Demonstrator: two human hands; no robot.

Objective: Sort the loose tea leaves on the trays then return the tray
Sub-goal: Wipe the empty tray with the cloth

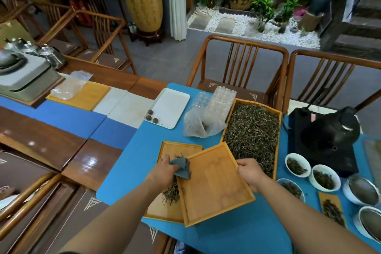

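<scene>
The job looked partly done. A flat empty bamboo tray (216,185) was almost clean, with just a few specks on it. It was tilted, with its left edge lying over a second bamboo tray (171,150) at the near edge of the blue tabletop (132,163). A small pile of loose dark tea leaves (171,193) sat on that lower tray, right beside the top tray's edge. I think the leaves were being wiped off the top tray, so the tray was not yet put back. The left hand (165,168) reached forward with fingers curled round a small grey-blue cloth (182,166), pressing it at the top tray's left edge. The right hand (250,172) gripped the top tray's right edge, thumb on top and fingers under it, holding it up at a slant. Behind them, near the far right corner, stood a long wooden box full of tea leaves (252,132). Three white bowls with tea (298,165) stood at the right edge.
</scene>
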